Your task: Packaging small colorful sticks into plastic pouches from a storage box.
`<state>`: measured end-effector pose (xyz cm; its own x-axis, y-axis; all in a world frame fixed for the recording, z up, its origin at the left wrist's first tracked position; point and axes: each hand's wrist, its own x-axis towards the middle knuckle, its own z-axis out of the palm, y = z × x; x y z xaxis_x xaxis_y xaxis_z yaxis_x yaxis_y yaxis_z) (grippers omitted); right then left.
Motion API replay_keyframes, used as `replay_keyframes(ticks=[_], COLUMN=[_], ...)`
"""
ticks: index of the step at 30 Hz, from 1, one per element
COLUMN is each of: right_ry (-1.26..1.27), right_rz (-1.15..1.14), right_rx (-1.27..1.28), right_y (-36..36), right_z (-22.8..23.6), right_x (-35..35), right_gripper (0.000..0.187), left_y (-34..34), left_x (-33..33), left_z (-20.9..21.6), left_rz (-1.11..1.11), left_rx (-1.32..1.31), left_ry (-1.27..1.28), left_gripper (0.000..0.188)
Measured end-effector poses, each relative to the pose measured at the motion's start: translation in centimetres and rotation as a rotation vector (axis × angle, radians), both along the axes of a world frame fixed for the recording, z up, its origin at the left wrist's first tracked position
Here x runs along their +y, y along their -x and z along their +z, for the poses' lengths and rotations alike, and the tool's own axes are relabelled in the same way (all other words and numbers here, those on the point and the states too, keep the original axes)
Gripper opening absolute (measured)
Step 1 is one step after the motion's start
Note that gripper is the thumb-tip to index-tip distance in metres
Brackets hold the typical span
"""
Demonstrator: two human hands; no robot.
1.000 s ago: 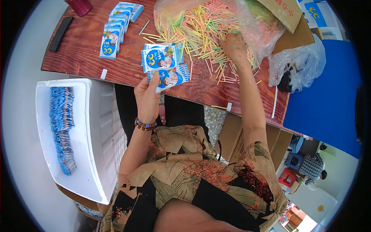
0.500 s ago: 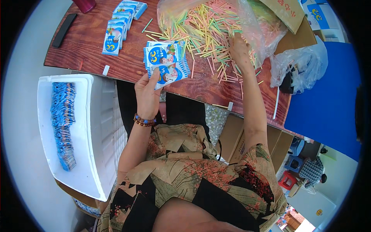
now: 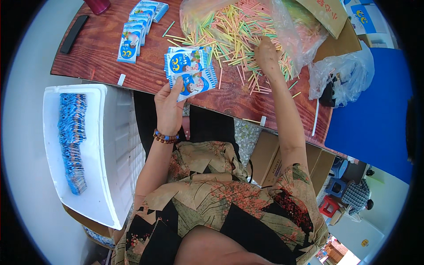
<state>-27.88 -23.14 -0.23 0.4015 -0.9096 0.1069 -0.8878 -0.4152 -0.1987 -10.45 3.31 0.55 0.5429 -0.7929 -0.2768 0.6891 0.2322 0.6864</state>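
Observation:
My left hand (image 3: 168,104) is closed on a few blue-and-white sachets (image 3: 197,85), thumb on top, fanned over the table's front edge. Another sachet (image 3: 184,62) of the same kind lies just beyond, overlapped by them. At the heap of thin sticks (image 3: 238,33), coloured pink, yellow and green, my right hand (image 3: 266,56) reaches in from the near side. Its fingers are curled down among the sticks, and whatever they pinch is hidden.
Overlapping sachets (image 3: 130,42) lie at the far left, near a black bar (image 3: 74,34) and a red cup (image 3: 97,5). A white foam box (image 3: 99,154) holds rows of packets. Clear plastic bags (image 3: 344,79) and a cardboard box (image 3: 338,44) stand right. A person (image 3: 357,194) sits far right.
My right hand has shifted left over the sticks, away from the plastic bag's edge. My left hand and its sachets have hardly moved.

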Motion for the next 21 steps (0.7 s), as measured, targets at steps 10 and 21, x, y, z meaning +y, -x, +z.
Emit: replay_keyframes(ticks=[10, 21], right_ry=[-0.073, 0.009], right_rz=[0.113, 0.194], right_rx=[-0.152, 0.157], right_y=[1.8, 1.0], right_z=[-0.1, 2.0], right_x=[-1.3, -0.7], right_gripper=[0.025, 0.017], left_y=[-0.3, -0.4], left_x=[0.1, 0.1], left_z=[0.2, -0.1], left_rz=[-0.034, -0.042], left_rx=[0.011, 0.019], left_ry=[0.019, 0.036], left_gripper=[0.018, 0.018])
